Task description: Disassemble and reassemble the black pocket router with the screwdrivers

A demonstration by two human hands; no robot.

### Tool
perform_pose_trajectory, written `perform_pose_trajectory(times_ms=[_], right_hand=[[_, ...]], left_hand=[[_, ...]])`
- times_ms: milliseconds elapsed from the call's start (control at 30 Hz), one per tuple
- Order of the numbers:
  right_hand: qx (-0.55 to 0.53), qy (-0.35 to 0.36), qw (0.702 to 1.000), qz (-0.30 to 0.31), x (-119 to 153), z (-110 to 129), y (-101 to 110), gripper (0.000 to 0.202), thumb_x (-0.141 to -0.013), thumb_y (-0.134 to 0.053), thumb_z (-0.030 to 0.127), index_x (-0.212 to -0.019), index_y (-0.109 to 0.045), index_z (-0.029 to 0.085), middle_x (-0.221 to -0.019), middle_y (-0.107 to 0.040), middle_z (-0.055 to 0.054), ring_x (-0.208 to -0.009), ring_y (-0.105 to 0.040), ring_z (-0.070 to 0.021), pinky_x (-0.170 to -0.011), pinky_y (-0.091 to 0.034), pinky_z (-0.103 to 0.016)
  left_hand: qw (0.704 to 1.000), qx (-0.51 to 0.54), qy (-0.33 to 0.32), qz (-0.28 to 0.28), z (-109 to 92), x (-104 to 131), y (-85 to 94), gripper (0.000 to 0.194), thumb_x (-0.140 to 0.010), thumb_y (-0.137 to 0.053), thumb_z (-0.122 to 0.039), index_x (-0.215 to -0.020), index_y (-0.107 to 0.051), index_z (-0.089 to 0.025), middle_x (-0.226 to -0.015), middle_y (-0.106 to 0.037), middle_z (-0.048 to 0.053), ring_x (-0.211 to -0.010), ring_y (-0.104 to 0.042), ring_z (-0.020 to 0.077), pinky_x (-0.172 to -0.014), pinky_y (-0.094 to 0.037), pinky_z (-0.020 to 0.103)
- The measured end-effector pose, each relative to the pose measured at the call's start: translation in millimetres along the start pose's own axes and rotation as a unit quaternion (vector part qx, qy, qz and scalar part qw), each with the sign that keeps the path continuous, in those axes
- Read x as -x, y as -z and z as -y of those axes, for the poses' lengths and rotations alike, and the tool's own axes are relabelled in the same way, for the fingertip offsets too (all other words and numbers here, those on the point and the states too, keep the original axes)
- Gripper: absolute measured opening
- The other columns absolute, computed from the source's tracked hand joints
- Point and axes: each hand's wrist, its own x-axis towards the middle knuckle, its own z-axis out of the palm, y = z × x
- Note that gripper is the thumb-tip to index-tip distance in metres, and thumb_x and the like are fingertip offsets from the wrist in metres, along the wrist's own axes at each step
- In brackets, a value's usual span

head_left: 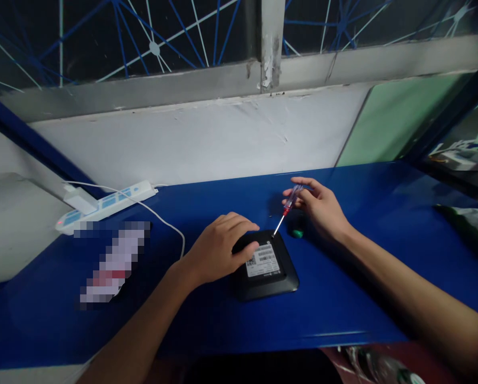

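A flat black device (286,274) with rounded corners lies on the blue table, a white printed label (265,261) on its upper face. My left hand (222,248) rests at its left edge, thumb and fingers apart around the corner, steadying contact only. In my right hand (317,205) is a screwdriver (290,201) with a clear purplish handle and a red collar, gripped by the fingers. Its shaft slants down to the left, and the tip meets the device near its far edge. Just right of the device sits a small green and dark object (297,233).
A white power strip (114,202) with a plugged-in adapter (80,200) lies at the back left, a white cable (159,216) curving from it. A pixelated item (117,261) is on the left. A dark green bag (471,224) lies far right. The wall (207,141) borders the back.
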Motion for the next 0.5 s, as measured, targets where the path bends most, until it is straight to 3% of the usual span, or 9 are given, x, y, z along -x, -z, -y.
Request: perform_pose_trajectory(times_ms=[267, 500], right_hand=[[0.010, 0.007, 1.000, 0.013, -0.3, -2.7, 0.2, 0.024, -0.086, -0.056, 0.032, -0.108, -0.055, 0.025, -0.090, -0.074, -0.003, -0.077, -0.074, -0.0203, -0.079, -0.061, -0.042], [-0.010, -0.010, 1.000, 0.007, 2.0, 1.1, -2.3, 0.022, -0.086, -0.056, 0.028, -0.107, -0.056, 0.023, -0.087, -0.073, -0.004, -0.075, -0.074, -0.0203, -0.078, -0.061, -0.043]], left_hand=[[0.999, 0.005, -0.022, 0.042, -6.0, -0.3, -2.7, 0.041, -0.092, -0.063, -0.040, -0.130, -0.055, -0.026, -0.129, -0.065, 0.005, -0.121, -0.057, 0.0261, -0.105, -0.046, 0.046], [0.998, 0.008, -0.020, 0.066, -6.7, 0.3, -4.7, 0.047, -0.092, -0.064, -0.045, -0.133, -0.053, -0.024, -0.133, -0.062, 0.007, -0.123, -0.055, 0.0267, -0.106, -0.045, 0.045]])
